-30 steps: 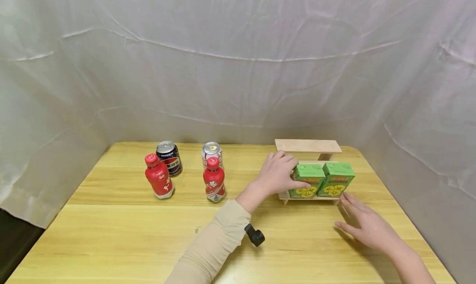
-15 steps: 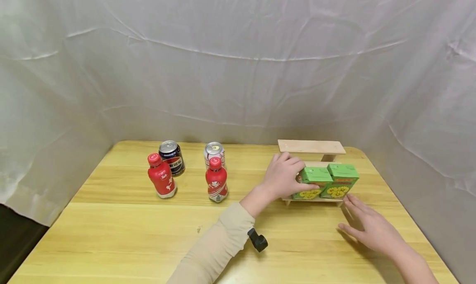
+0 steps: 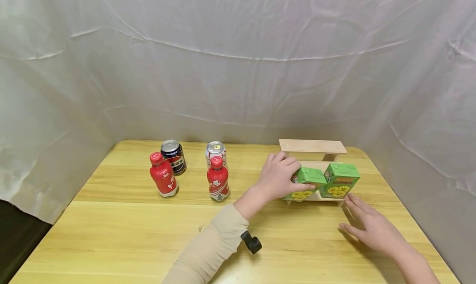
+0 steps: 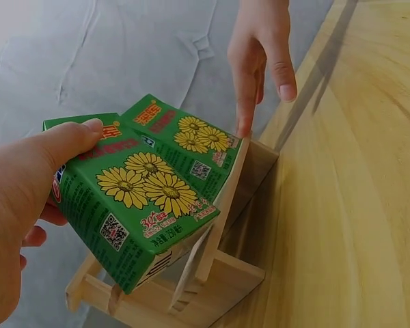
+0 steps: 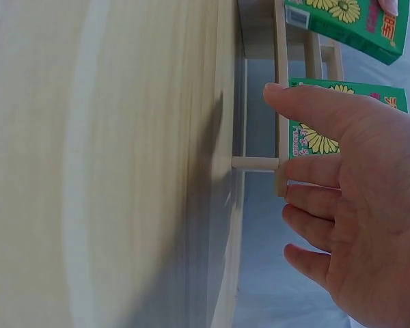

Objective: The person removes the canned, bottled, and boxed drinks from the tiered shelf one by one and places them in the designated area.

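Observation:
My left hand point(image 3: 279, 176) grips a green drink carton point(image 4: 143, 198) with yellow flowers, thumb across its front. That carton leans to the left, its lower end over the lower board of a small two-step wooden rack point(image 3: 313, 145). A matching second carton point(image 3: 339, 181) stands on the same board to the right, a gap opening between their lower parts. My right hand point(image 3: 373, 226) has its fingers extended at the rack's front right corner, and a fingertip appears to touch the board's end in the left wrist view. The back of the held carton is hidden.
Two red bottles point(image 3: 163, 176) point(image 3: 217, 180) stand left of the rack. Behind them are a dark blue can point(image 3: 174, 157) and a white-and-red can point(image 3: 215, 151), partly covered. Pale cloth point(image 3: 238, 69) hangs behind the wooden table point(image 3: 148, 242).
The held carton has tilted and shifted left, away from the second carton, together with my left hand. My right hand stays by the rack. The head view has shifted slightly.

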{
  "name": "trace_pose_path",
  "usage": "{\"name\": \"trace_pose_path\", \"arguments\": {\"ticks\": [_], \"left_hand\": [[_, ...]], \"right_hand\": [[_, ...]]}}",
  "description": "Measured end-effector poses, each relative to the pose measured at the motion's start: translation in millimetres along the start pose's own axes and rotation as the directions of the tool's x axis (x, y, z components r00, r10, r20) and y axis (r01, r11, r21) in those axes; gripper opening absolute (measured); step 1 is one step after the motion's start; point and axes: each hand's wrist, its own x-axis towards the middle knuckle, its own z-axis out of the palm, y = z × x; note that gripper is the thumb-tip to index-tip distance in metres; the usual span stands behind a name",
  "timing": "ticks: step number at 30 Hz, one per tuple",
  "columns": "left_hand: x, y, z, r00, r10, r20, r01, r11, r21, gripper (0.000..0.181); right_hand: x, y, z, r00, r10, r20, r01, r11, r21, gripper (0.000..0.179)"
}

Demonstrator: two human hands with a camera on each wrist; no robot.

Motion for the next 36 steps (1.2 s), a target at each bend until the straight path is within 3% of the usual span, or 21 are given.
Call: {"name": "trace_pose_path", "arguments": {"ticks": [13, 20, 29, 36], "left_hand": [[-20.3, -5.0, -20.0, 0.99, 0.052, -0.13, -0.048, 0.998, 0.036, 0.051], [-36.6, -9.2, -33.9, 0.986, 0.073, -0.152, -0.068, 0.997, 0.038, 0.051], [-61.1, -22.2, -55.8, 0.957, 0.124, -0.262, -0.107, 0.991, 0.079, 0.05], [-82.6, -36.6, -69.4, 0.938, 0.157, -0.31, -0.13, 0.986, 0.106, 0.051]], "right_hand": [[0.5, -2, -3, 0.999, 0.019, 0.028, -0.019, 1.0, 0.006, 0.085], [0.2, -2, -2, 0.999, 0.022, 0.033, -0.023, 1.0, 0.012, 0.084], [0.0, -2, -2, 0.999, 0.026, 0.042, -0.026, 1.0, 0.014, 0.085], [0.5, -1, -1, 0.999, 0.022, 0.039, -0.022, 1.0, 0.001, 0.085]]}}
